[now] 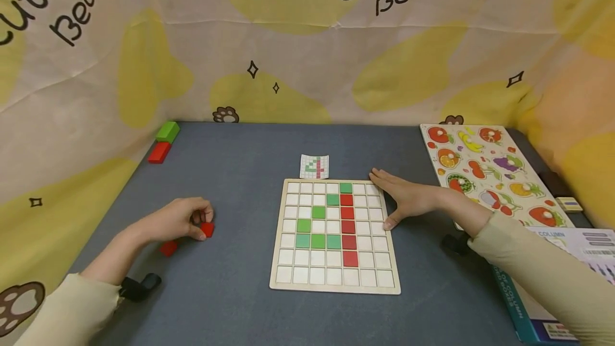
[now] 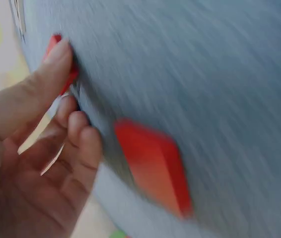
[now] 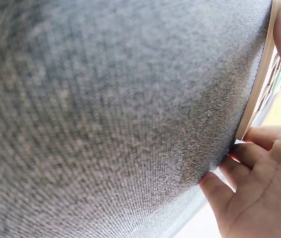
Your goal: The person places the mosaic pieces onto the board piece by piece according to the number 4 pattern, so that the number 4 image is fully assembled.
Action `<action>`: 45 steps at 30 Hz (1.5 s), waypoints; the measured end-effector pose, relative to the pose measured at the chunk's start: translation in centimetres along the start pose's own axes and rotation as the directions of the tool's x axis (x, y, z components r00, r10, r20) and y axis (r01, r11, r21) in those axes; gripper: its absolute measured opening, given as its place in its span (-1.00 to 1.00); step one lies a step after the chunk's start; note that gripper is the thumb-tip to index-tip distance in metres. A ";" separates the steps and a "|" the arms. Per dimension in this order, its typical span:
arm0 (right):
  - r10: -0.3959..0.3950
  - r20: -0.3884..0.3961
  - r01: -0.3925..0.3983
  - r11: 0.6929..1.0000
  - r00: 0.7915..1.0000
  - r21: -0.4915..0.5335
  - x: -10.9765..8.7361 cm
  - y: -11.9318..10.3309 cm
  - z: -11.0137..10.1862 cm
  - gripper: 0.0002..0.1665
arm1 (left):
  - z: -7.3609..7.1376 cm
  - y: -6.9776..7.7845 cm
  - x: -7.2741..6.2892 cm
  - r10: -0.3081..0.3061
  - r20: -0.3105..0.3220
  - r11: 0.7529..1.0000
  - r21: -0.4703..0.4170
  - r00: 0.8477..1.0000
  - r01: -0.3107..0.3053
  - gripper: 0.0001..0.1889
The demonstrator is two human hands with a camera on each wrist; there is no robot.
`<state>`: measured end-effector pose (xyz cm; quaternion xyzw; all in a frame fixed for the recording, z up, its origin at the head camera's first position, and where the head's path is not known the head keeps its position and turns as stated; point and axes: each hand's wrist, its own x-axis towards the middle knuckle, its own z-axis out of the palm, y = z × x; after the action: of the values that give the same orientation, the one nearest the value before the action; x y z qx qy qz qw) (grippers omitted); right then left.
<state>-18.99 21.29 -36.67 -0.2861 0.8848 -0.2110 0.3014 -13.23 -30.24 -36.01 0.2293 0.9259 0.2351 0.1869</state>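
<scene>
Left of the board, my left hand (image 1: 178, 219) pinches a red square tile (image 1: 207, 229) between thumb and fingers, low over the cloth. A second red tile (image 1: 168, 248) lies on the cloth beneath that hand; it shows large and blurred in the left wrist view. The wooden grid board (image 1: 334, 289) lies flat, with a column of red tiles (image 1: 348, 226) and several green tiles (image 1: 318, 241) set in its white squares. My right hand (image 1: 408, 196) rests at the board's right edge, thumb and fingers spread along the rim.
A small pattern card (image 1: 314, 166) touches the board's far edge. Green (image 1: 167, 132) and red (image 1: 159, 152) blocks sit at the far left. A fruit-picture board (image 1: 480, 167) and a teal-sided box (image 1: 514, 303) lie on the right, the right forearm over them.
</scene>
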 end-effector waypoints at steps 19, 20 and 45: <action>-0.020 -0.009 0.020 1.000 1.000 -0.006 0.1 0.1 0.1 0.52 | 6.4 14.4 7.9 0.148 -0.048 0.934 -0.321 0.988 -0.155 -0.92; -0.020 -0.009 0.020 1.000 1.000 -0.006 0.1 0.1 0.1 0.52 | 6.9 15.2 8.1 0.162 -0.034 0.930 -0.329 0.986 -0.164 -0.93; -0.009 -0.029 0.009 1.000 1.000 -0.019 0.0 0.2 0.2 0.51 | 12.0 22.1 9.5 0.268 0.057 0.963 0.007 0.962 -0.269 -0.66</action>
<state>-18.87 21.41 -36.94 -0.2898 0.8898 -0.2080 0.2847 -8.12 -3.84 -36.57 0.3604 0.8825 0.2449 0.1772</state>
